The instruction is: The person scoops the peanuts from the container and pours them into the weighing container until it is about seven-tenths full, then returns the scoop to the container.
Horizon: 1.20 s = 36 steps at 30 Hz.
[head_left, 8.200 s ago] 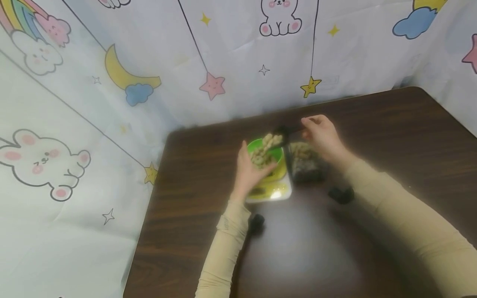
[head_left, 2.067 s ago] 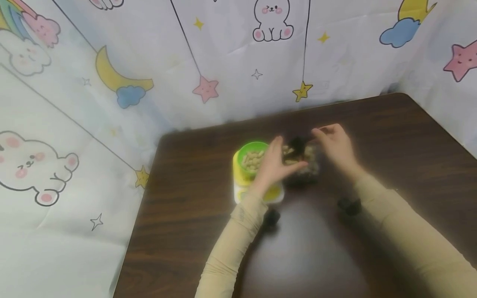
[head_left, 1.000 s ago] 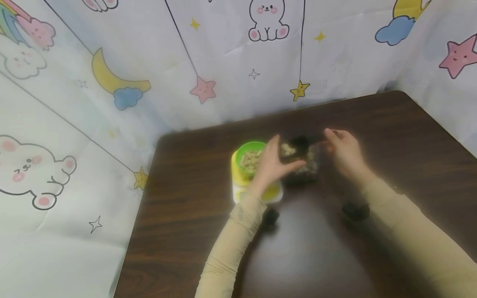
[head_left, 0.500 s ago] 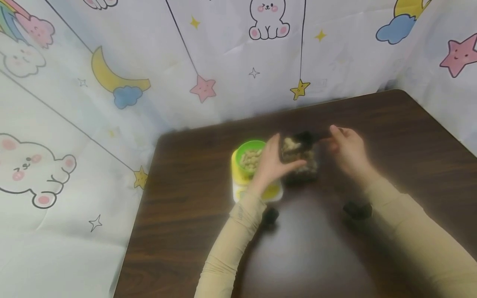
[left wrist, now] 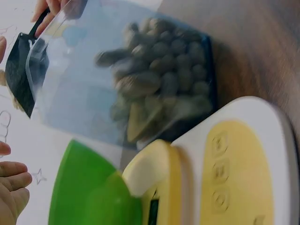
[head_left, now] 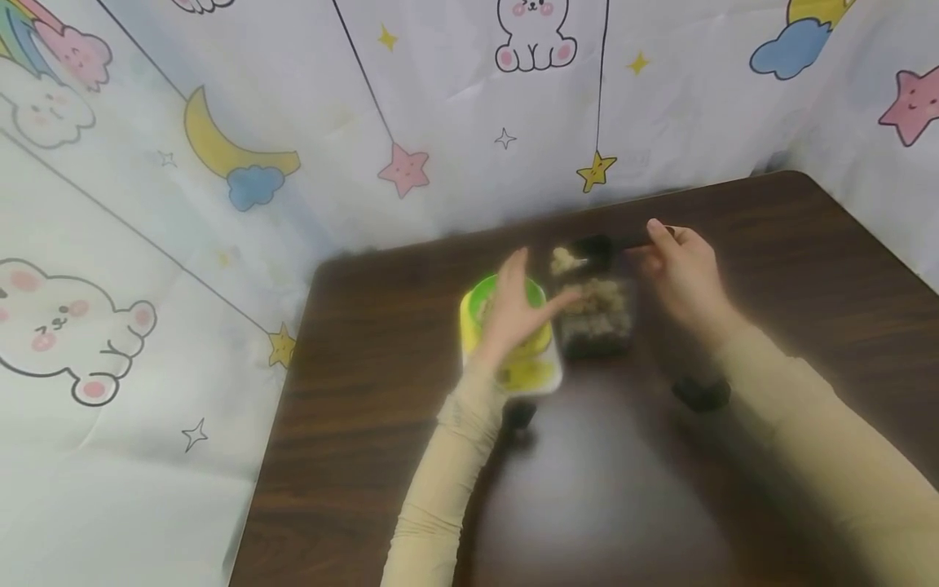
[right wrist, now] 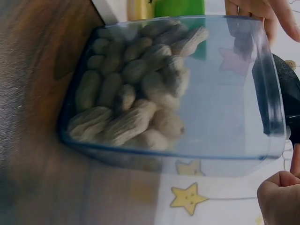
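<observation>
My right hand [head_left: 685, 273] grips the handle of a black scoop [head_left: 592, 251] with a few peanuts [head_left: 565, 261] at its mouth. The scoop is above the back of a clear plastic box [right wrist: 225, 140], which holds many more unshelled peanuts [right wrist: 157, 89]. Left of the box, a green bowl [head_left: 537, 295] with peanuts inside sits on a yellow and white kitchen scale [head_left: 550, 377]. My left hand [head_left: 508, 310] hovers by the bowl with spread fingers, holding nothing, and hides much of it in the head view. In the left wrist view its fingertips [left wrist: 16, 176] are apart from the bowl.
The dark wooden table [head_left: 352, 424] extends to both sides and in front. A white curtain [head_left: 455, 81] printed with cartoon figures hangs behind its far edge. Dark wrist-camera mounts [head_left: 700, 394] project below both wrists.
Eight seconds ago the loaded scoop was over the bowl; later it was down at the box. Since half a second ago, it has risen with peanuts, and my left hand has shifted left toward the bowl.
</observation>
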### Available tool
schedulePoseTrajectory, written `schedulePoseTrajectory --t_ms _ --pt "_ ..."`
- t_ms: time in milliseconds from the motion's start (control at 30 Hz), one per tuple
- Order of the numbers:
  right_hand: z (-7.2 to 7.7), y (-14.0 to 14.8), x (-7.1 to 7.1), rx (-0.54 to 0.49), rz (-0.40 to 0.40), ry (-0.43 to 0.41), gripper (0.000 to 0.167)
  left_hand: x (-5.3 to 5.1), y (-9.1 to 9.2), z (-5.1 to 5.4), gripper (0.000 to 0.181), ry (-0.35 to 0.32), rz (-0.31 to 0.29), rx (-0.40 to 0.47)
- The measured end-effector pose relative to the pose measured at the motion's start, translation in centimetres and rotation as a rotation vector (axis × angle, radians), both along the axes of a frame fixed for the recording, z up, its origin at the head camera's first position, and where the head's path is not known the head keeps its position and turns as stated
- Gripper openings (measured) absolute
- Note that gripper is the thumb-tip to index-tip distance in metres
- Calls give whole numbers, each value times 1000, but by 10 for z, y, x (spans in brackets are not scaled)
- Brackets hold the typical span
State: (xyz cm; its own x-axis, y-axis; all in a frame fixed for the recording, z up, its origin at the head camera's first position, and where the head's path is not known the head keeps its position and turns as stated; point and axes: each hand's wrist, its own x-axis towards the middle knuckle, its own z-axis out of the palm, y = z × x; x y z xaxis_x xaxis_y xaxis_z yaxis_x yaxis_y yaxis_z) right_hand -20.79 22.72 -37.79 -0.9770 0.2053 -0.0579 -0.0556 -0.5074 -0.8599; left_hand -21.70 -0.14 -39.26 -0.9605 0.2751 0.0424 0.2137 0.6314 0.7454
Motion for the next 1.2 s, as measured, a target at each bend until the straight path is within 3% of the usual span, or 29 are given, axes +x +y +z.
schedulePoseTrajectory --t_ms 167,267,467,733,1033,1200 --pt "10 -11 -4 -36 10 12 32 -5 -17 2 110 24 43 18" --pt "14 -19 -5 -46 19 -12 32 -7 -30 -4 109 41 75 64" --pt "14 -30 -7 31 26 -61 31 -8 -49 -19 109 35 112 154" --pt "7 -40 -14 200 14 -121 29 -6 -56 -37 115 11 134 122" --pt "6 -43 -17 336 32 -123 27 -4 -55 -44 120 -4 133 91" --pt "7 -45 -17 496 36 -105 27 -4 -55 -47 122 -8 115 76"
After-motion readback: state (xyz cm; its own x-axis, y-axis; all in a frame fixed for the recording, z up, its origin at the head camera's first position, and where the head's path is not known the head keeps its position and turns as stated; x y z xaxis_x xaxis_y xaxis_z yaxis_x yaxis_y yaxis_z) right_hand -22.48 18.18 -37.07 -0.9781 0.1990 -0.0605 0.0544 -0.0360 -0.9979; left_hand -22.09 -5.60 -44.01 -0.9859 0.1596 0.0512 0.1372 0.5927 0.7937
